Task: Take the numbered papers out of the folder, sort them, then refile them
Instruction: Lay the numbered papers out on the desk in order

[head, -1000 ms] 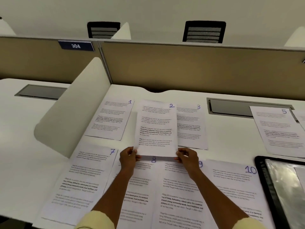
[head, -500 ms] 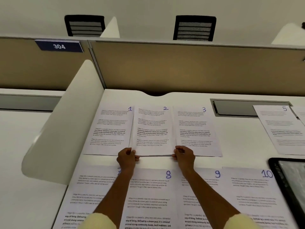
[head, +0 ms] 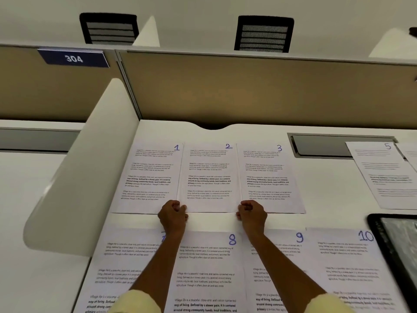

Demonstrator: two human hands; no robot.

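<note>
Head view: both hands' grip pinches paper 2 [head: 208, 177] at its near corners.

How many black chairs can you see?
2: the left chair above the 304 sign, the right chair near top centre. A dark shape at the right edge might be another.

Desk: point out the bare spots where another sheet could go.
Bare desk lies between sheet 3 and sheet 5, below the grey hatch. Only a thin strip separates the rows. Sheets 1 to 3 sit edge to edge.
</note>
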